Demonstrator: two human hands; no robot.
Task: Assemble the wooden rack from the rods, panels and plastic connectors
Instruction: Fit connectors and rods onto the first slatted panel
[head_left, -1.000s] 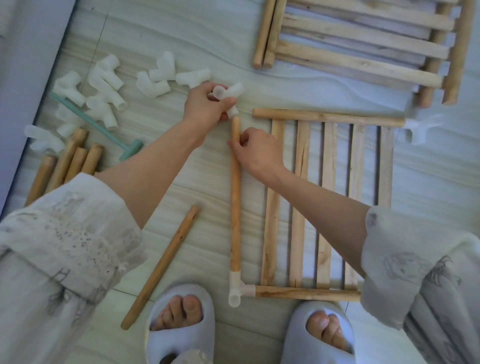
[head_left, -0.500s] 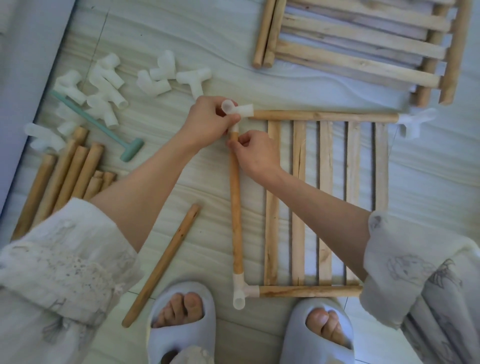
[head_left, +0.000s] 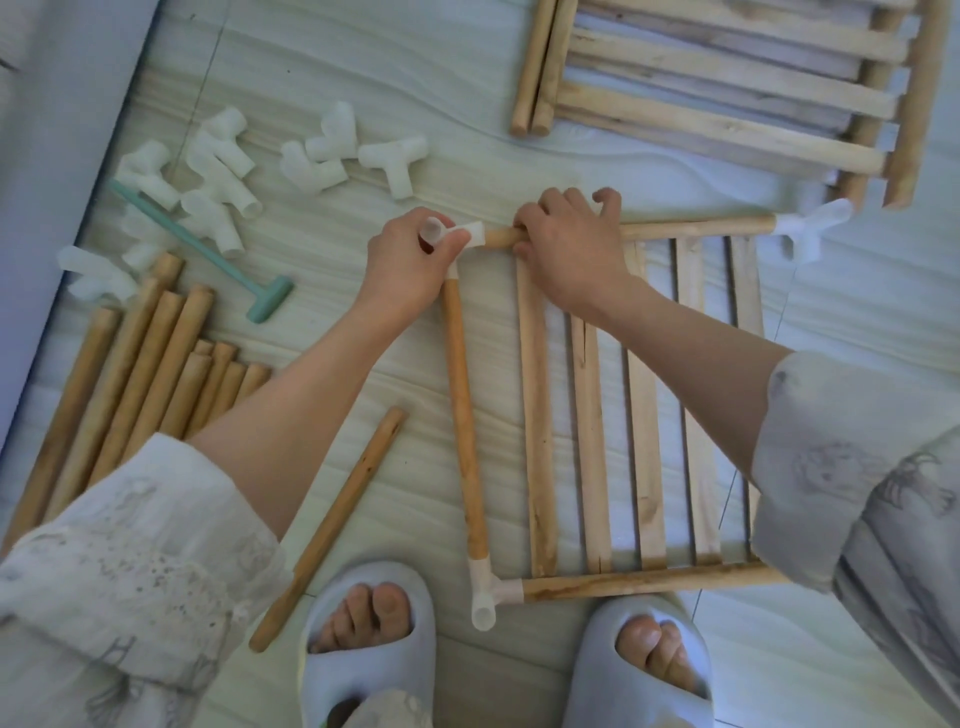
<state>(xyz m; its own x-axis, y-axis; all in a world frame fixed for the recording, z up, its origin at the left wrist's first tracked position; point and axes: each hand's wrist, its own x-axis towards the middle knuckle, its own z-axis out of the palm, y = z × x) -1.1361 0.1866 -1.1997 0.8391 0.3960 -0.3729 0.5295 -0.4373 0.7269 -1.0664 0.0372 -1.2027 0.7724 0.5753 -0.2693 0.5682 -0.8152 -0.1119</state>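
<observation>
A slatted wooden panel (head_left: 644, 395) lies flat on the floor. My left hand (head_left: 405, 260) grips a white plastic corner connector (head_left: 457, 235) that sits on the top end of the left upright rod (head_left: 462, 405). My right hand (head_left: 571, 244) grips the panel's top rod (head_left: 696, 228) near its left end, whose tip meets the connector's side socket. A second connector (head_left: 488, 597) joins the upright rod to the panel's bottom rod (head_left: 639, 581). A third connector (head_left: 810, 231) caps the top rod's right end.
Several loose white connectors (head_left: 218, 171) and a teal mallet (head_left: 208, 254) lie at the upper left, a bundle of rods (head_left: 140, 374) at the left, one loose rod (head_left: 332, 514) near my left slipper (head_left: 369, 649). Stacked panels (head_left: 727, 83) fill the upper right.
My right hand left the upright rod and took hold of the top rod. The connector in my left hand now sits lined up with that rod's left end.
</observation>
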